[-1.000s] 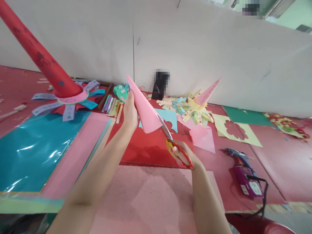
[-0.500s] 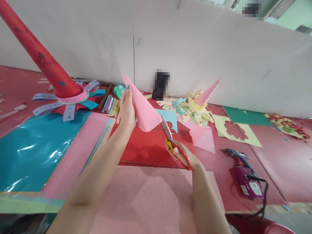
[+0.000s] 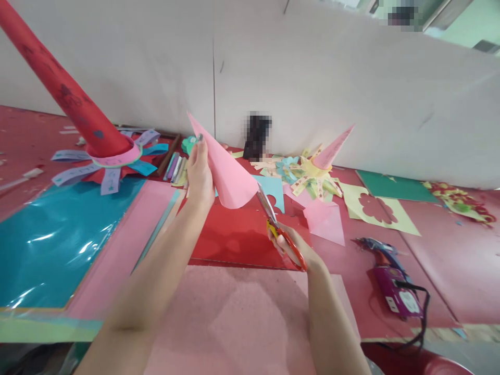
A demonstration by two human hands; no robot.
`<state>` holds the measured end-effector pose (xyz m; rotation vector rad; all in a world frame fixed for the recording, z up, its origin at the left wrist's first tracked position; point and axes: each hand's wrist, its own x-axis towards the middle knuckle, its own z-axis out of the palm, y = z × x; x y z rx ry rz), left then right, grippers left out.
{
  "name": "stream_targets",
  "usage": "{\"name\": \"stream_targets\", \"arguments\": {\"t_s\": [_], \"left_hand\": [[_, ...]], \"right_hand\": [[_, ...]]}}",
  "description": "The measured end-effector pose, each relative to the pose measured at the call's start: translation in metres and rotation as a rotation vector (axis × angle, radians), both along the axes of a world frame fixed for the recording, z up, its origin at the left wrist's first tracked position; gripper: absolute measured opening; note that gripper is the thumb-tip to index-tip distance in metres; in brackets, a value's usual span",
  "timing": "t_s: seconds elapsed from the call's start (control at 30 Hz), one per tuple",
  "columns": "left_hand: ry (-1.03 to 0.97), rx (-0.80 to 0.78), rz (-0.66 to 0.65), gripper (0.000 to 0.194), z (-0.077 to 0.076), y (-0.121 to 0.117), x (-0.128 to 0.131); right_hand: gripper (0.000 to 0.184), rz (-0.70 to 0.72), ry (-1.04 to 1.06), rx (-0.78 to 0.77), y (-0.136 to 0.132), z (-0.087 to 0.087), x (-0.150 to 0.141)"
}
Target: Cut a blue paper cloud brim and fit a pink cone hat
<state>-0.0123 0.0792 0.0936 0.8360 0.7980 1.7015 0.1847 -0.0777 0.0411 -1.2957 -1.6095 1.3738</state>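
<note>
A pink paper cone (image 3: 231, 177) is held up over the table by my left hand (image 3: 201, 169), which is closed around its left side. The cone tilts, its tip pointing up and left and its wide end down and right. My right hand (image 3: 287, 244) grips a pair of scissors (image 3: 269, 208) by the red and yellow handles. The scissor tips touch or nearly touch the right edge of the cone's wide end; the blades look close together. Below the cone lies a red sheet (image 3: 234, 234), with a light blue sheet (image 3: 273, 186) with a cut-out behind it.
A tall red cone with paper strips (image 3: 103, 130) stands left, above a blue plastic-wrapped pack (image 3: 74, 239). Markers (image 3: 177, 167), a small pink cone (image 3: 332, 149), a cut yellow sheet (image 3: 378, 208) and a green sheet (image 3: 398, 186) lie farther back. A glue gun (image 3: 380, 247) rests by a purple box (image 3: 396, 294) at right.
My left hand and the pink cone have shifted slightly left. The scissors have moved very little, and their blades look a bit closer together.
</note>
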Motion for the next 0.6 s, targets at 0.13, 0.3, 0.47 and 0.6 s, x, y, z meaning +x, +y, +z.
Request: {"name": "stream_targets", "arguments": {"t_s": [0.13, 0.3, 0.47, 0.6], "left_hand": [[0.024, -0.006, -0.007, 0.039, -0.0042, 0.0019, 0.0033], [0.069, 0.012, -0.026, 0.042, -0.0057, -0.0008, 0.0083], [0.073, -0.002, -0.034, 0.041, -0.0068, -0.0018, 0.0090], [0.078, -0.005, -0.025, 0.041, -0.0075, -0.0006, 0.0088]], "right_hand": [[0.055, -0.003, -0.005, -0.004, 0.0004, 0.0003, -0.0009], [0.058, -0.013, -0.019, -0.004, 0.0019, 0.0018, -0.0027], [0.060, -0.020, -0.032, -0.029, 0.0030, 0.0051, -0.0047], [0.061, -0.040, -0.033, -0.014, 0.0033, 0.0039, -0.0049]]}}
